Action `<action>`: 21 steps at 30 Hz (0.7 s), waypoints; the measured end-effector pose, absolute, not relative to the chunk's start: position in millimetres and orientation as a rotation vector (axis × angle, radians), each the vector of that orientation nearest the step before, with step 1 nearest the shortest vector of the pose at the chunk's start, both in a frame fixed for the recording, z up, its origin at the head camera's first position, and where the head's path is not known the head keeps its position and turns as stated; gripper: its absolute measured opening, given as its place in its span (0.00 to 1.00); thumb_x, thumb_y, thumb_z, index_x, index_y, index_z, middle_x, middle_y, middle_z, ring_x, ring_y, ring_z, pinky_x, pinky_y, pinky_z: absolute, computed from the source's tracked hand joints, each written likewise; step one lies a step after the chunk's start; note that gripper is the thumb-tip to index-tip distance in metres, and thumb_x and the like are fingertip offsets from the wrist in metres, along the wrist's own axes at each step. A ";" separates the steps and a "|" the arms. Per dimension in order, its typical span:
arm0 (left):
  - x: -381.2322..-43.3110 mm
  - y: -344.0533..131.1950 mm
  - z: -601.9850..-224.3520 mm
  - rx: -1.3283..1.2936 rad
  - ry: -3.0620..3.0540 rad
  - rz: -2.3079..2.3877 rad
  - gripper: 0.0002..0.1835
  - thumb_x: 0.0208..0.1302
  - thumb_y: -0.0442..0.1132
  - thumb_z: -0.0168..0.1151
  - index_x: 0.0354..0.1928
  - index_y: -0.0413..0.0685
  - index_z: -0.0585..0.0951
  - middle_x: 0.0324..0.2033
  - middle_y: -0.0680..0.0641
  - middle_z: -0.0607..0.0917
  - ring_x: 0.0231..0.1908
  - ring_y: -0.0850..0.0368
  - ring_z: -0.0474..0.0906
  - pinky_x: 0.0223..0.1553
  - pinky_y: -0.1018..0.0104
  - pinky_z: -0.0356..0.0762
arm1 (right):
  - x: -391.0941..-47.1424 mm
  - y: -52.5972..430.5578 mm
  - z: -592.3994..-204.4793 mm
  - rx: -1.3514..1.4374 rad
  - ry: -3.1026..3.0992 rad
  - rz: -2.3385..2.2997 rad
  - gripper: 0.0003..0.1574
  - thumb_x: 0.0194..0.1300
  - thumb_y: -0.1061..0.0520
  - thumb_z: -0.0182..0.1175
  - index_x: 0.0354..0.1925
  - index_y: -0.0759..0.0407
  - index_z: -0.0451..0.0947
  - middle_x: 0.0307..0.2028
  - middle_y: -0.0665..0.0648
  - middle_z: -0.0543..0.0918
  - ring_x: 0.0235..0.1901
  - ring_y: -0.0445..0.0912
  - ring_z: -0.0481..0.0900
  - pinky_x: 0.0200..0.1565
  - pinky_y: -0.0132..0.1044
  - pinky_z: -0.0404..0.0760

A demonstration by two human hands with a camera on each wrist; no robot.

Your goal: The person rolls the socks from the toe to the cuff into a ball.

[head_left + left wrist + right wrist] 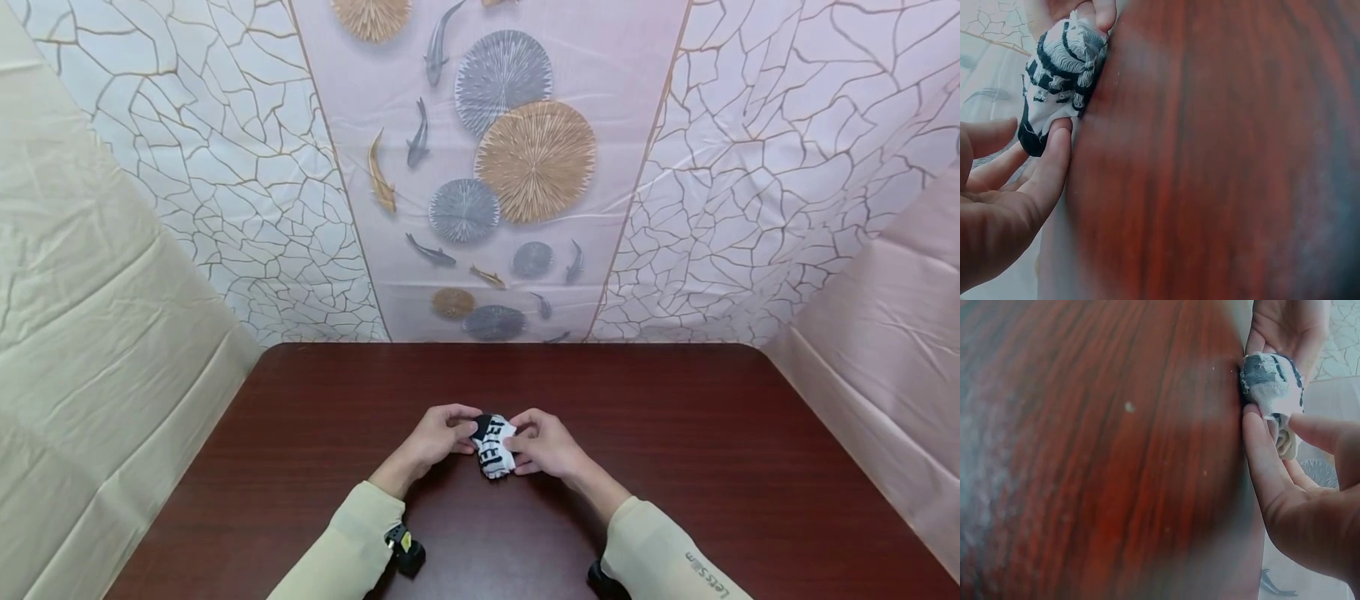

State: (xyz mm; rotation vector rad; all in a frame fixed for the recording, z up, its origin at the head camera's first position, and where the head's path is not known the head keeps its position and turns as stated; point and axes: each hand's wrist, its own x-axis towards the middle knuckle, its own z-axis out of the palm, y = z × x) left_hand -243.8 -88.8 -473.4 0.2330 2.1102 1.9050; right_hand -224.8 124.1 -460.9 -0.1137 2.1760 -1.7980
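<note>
A small rolled bundle of black-and-white socks [493,447] with bold black lettering sits at the middle of the dark wooden table. My left hand [438,437] holds its left side, thumb near the black patch. In the left wrist view, a fingertip is tucked at a fold of the socks [1060,69], and loose threads show on the knit. From the right, my right hand [550,447] pinches the bundle with thumb on top and fingers lower down. Rolled layers show at the near end of the socks [1272,394] in the right wrist view.
The reddish-brown table [712,433] extends around both hands. Behind it hangs a patterned cloth [480,275] with fish and round motifs. Beige cloth [97,350] hangs at the left, and another at the right. A black wrist camera [407,552] is strapped over the left sleeve.
</note>
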 end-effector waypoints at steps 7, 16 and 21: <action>-245.0 -90.0 -471.2 0.236 2.120 1.832 0.17 0.73 0.33 0.57 0.59 0.30 0.77 0.43 0.40 0.84 0.33 0.52 0.84 0.41 0.57 0.84 | -225.1 123.7 -460.9 -0.108 2.174 -1.791 0.21 0.66 0.65 0.64 0.54 0.71 0.70 0.33 0.63 0.80 0.25 0.50 0.82 0.32 0.48 0.86; -243.0 -92.4 -465.3 0.257 2.168 1.753 0.20 0.75 0.37 0.56 0.62 0.31 0.75 0.45 0.40 0.83 0.36 0.51 0.84 0.43 0.56 0.83 | -226.8 122.0 -461.7 -0.112 2.176 -1.789 0.21 0.66 0.65 0.64 0.54 0.71 0.70 0.32 0.63 0.80 0.24 0.50 0.83 0.31 0.47 0.86; -241.3 -91.7 -461.2 0.353 2.275 1.652 0.23 0.74 0.38 0.58 0.65 0.31 0.72 0.50 0.37 0.81 0.37 0.47 0.83 0.41 0.54 0.82 | -227.8 124.1 -459.8 -0.125 2.199 -1.775 0.22 0.66 0.63 0.65 0.54 0.71 0.70 0.33 0.63 0.81 0.25 0.53 0.84 0.32 0.48 0.85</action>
